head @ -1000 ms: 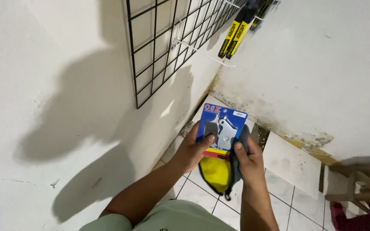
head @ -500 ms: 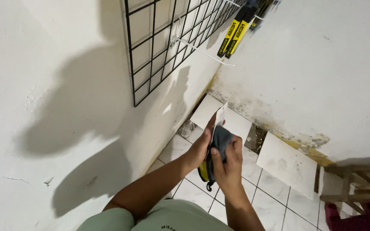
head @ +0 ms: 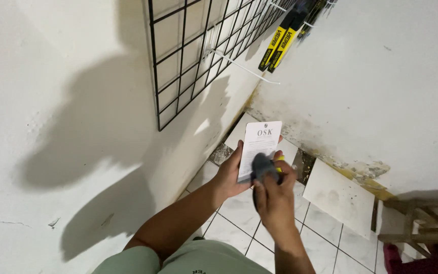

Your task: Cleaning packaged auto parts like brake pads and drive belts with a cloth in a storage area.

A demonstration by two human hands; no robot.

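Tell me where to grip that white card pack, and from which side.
Take the white card pack by its bare upper edge, coming from above. The left hand already covers the lower left edge, and the right hand presses a grey cloth over its lower part, so only the top stands free.

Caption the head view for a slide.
Both hands, left and right, hold a white card below a wire grid.

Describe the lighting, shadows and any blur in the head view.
Head view: hard light from behind the person throws a sharp dark shadow of head and arms onto the white wall; the wire grid casts a thin second outline beside its bars; the right hand and the grey cloth on the white card are motion-blurred, while the left hand looks sharper; no glare on the floor tiles.
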